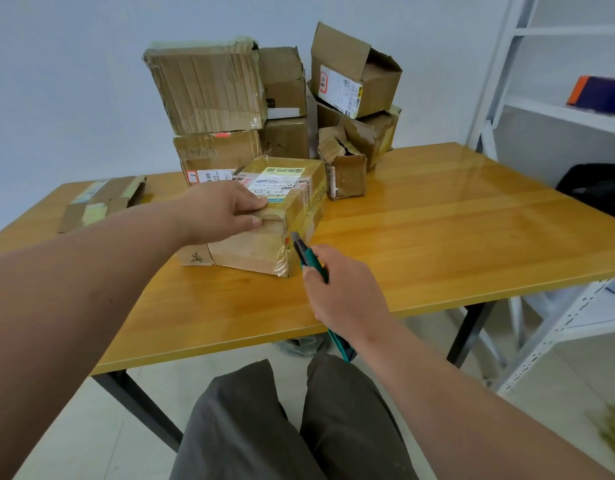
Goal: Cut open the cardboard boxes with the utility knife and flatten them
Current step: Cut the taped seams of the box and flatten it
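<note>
Taped box (264,216) near desk (437,237) front edge is clamped by left grip (226,211). Utility knife (308,258) (right grip (344,289) wrapped round handle) is best drawn along taped corner seam, away from holding fingers.

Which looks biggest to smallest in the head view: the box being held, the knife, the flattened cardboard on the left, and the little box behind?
1. Held box
2. Flattened cardboard, though it lies farther off, so this is unsure
3. Little box, also farther back
4. Knife, partly hidden by the right hand
</note>
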The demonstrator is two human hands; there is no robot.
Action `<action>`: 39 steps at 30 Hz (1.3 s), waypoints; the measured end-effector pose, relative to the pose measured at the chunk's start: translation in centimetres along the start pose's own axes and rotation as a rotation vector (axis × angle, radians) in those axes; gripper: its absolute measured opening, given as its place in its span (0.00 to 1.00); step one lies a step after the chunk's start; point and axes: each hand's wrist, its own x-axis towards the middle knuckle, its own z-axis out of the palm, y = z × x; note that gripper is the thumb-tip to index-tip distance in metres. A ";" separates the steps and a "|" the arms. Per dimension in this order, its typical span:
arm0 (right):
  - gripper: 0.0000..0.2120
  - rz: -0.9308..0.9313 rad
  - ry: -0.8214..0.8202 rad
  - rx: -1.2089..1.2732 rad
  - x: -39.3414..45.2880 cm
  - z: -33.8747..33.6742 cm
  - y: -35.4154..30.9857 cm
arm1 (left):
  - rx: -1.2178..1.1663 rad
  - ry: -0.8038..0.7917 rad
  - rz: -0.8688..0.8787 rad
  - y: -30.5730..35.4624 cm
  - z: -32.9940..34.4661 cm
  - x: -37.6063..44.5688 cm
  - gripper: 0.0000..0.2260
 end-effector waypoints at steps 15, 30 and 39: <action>0.15 -0.099 0.181 -0.200 0.4 1.8 -0.3 | -0.005 0.005 0.025 -0.7 0.4 0.5 0.20; 0.19 -0.093 0.202 -0.192 0.4 2.5 -0.6 | -0.041 0.016 0.016 -0.8 0.6 0.6 0.20; 0.20 -0.074 0.125 -0.493 -0.2 2.4 -0.1 | -0.053 0.015 0.010 -0.7 0.6 0.6 0.20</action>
